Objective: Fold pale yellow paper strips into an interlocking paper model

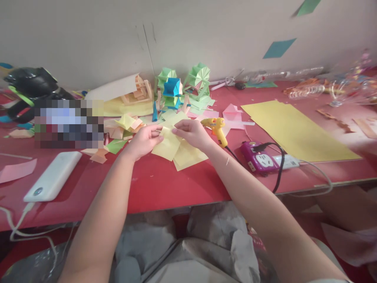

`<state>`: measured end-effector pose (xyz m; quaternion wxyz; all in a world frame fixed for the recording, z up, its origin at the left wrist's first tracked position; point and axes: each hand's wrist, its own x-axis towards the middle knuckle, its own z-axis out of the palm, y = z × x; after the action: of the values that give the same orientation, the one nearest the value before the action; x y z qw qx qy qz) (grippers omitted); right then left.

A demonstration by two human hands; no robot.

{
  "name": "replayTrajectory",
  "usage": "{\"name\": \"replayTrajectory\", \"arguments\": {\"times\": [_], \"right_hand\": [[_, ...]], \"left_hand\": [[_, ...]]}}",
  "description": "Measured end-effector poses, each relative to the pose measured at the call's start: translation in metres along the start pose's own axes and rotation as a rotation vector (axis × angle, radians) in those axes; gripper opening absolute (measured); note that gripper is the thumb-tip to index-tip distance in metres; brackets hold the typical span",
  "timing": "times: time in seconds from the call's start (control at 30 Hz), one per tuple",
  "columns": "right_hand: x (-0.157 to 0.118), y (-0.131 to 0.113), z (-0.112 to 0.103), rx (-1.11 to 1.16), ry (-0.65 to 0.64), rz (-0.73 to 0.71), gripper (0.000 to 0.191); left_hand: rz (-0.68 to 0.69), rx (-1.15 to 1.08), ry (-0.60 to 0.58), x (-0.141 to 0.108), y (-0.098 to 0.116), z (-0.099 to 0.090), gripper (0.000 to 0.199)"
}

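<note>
Between my two hands is a pale yellow paper sheet (167,146), its upper edge pinched at both sides. My left hand (145,140) is closed on its left part, thumb and fingers together. On the upper right edge, my right hand (190,131) grips the same sheet between thumb and fingers. Another yellow sheet (190,156) lies on the red table under and to the right of it. A yellow glue gun (217,129) rests just right of my right hand. Behind the hands stand folded green (199,78) and blue (172,88) paper pieces.
A white power bank (53,177) with a cable lies at the left. On the right are a purple power socket (259,158) with cords and large yellow sheets (294,131). Paper scraps (118,144) lie left of the hands. The red table's (176,196) front edge is near my lap.
</note>
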<state>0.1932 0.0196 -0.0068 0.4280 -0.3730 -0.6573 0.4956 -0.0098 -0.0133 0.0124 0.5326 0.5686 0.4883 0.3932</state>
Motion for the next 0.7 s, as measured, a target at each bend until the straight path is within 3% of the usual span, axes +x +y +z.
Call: {"name": "replayTrajectory", "arguments": {"times": [0.17,0.33,0.6,0.7], "right_hand": [[0.0006,0.0006,0.0023,0.013,0.056,0.054,0.04],[0.0001,-0.0013,0.0004,0.052,0.03,0.15,0.03],[0.0008,-0.0018,-0.0018,0.06,-0.023,0.144,0.019],[0.0003,-0.0035,0.0,0.061,-0.006,0.144,0.019]], "left_hand": [[0.011,0.071,0.0,0.0043,-0.0081,-0.0023,0.059],[-0.008,0.082,-0.016,0.004,-0.0088,-0.0045,0.053],[0.055,0.077,0.088,0.0014,-0.0029,-0.0002,0.037],[0.093,0.062,0.128,0.0014,-0.0027,0.0025,0.043]]}}
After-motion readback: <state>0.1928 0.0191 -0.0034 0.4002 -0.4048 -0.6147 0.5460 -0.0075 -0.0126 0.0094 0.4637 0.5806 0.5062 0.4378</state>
